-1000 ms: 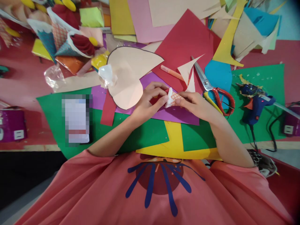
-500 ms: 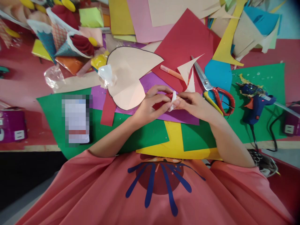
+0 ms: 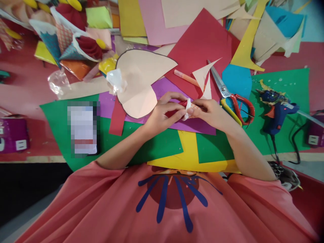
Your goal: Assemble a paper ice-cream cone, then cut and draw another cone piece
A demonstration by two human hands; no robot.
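Note:
Both hands meet over a purple sheet (image 3: 206,127) around a small craft cone (image 3: 196,107) with an orange-checked body, a white rim and a red filling. My left hand (image 3: 168,109) is closed around the red end, its fingertips at the white rim. My right hand (image 3: 209,111) pinches the checked body from the other side. Much of the cone is hidden by the fingers. Left of my hands lies a heart-shaped beige cutout (image 3: 138,81) with a dark edge. Scissors (image 3: 234,101) with red and yellow handles lie just beyond my right hand.
A blue glue gun (image 3: 278,116) with a cord rests on a green sheet (image 3: 296,87) at the right. At the left is a phone (image 3: 83,130) with a blurred screen. Finished cones (image 3: 68,37) and clay packets (image 3: 98,17) crowd the upper left. Coloured sheets and offcuts cover the back.
Almost nothing differs. Both hands keep their hold on the cone in nearly the same place, and the whole view has shifted very slightly.

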